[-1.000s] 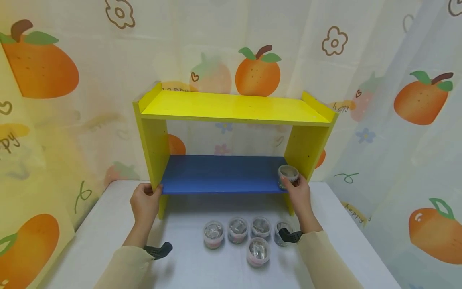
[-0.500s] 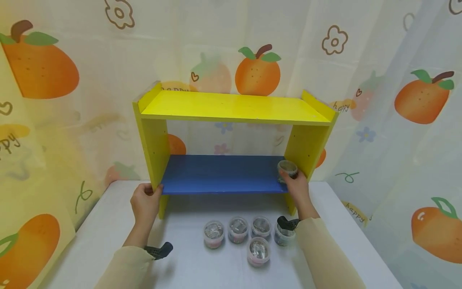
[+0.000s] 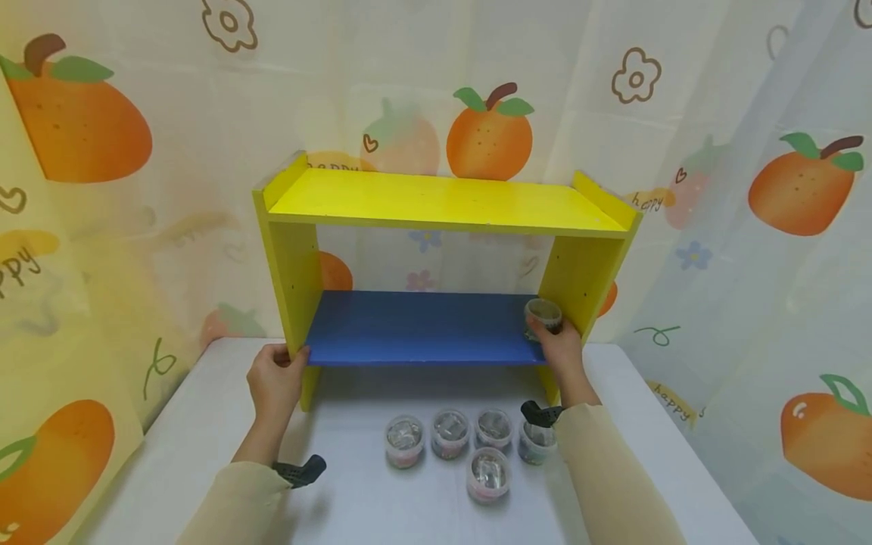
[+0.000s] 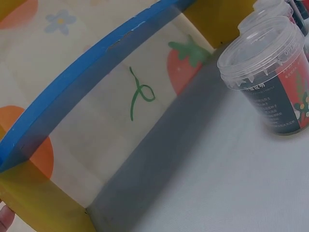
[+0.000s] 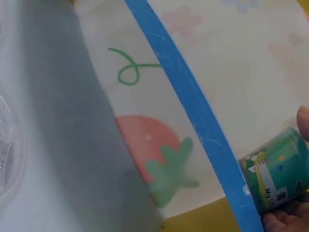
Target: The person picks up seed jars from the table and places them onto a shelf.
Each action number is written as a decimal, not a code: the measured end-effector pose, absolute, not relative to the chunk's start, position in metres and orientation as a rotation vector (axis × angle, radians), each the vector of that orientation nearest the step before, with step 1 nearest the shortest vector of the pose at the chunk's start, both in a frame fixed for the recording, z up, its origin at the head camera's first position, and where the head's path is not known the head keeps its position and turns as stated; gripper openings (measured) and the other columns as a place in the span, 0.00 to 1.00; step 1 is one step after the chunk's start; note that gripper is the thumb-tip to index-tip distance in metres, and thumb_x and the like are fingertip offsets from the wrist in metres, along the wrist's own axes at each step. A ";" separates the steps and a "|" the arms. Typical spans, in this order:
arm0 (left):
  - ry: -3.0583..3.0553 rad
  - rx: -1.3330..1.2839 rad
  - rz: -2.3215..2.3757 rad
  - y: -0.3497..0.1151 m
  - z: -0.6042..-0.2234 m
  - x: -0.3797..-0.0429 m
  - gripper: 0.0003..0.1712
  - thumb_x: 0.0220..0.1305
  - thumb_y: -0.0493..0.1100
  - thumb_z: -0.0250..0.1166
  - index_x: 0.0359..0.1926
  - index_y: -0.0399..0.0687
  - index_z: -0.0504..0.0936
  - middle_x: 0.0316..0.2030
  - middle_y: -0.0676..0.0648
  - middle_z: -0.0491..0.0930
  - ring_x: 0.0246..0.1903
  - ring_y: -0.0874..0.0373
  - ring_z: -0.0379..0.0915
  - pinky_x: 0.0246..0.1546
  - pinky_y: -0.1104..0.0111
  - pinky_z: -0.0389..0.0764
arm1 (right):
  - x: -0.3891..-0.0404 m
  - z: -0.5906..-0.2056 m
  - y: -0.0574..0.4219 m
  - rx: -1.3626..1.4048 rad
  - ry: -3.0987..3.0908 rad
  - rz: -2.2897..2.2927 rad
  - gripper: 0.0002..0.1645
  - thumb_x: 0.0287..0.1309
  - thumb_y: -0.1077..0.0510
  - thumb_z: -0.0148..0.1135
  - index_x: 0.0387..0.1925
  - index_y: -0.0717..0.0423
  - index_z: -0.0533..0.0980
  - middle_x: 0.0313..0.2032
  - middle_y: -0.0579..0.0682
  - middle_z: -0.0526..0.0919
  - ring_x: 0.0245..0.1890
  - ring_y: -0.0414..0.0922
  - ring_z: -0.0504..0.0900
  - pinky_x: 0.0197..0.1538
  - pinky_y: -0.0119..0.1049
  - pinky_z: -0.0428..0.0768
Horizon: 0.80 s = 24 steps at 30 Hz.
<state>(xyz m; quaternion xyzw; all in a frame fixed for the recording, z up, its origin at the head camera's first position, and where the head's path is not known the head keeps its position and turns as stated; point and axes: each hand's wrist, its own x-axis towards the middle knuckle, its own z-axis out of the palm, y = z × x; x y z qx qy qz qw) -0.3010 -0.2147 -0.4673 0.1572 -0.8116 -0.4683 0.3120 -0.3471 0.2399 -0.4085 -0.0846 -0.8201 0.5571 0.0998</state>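
Observation:
A small rack has yellow side panels, a yellow top board point(image 3: 443, 200) and a blue lower shelf point(image 3: 415, 325). My left hand point(image 3: 275, 382) grips its left side, thumb at the blue board's front corner; only a fingertip point(image 4: 6, 218) shows in the left wrist view. At the right end of the blue shelf, my right hand point(image 3: 564, 354) holds a small clear-lidded cup point(image 3: 543, 310) between thumb and fingers. The right wrist view shows this cup's green printed label point(image 5: 280, 166), its base right at the blue board.
Several similar lidded cups stand on the white table in front of the rack, one point(image 3: 487, 475) nearer than the others. A cup point(image 4: 270, 82) with a dark and red label shows in the left wrist view. Behind hangs a fruit-print curtain point(image 3: 409, 76).
My right hand and its cup have moved slightly back and left on the blue shelf, uncovering more of the rightmost table cup. The left hand stays where it was.

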 end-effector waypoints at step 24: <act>-2.147 0.451 -1.290 -0.213 -0.464 -0.300 0.19 0.63 0.47 0.68 0.44 0.36 0.79 0.37 0.38 0.81 0.36 0.48 0.77 0.27 0.80 0.70 | -0.337 -0.414 0.237 -0.181 -2.263 1.779 0.52 0.61 0.38 0.63 0.75 0.57 0.52 0.74 0.57 0.58 0.74 0.52 0.59 0.73 0.46 0.60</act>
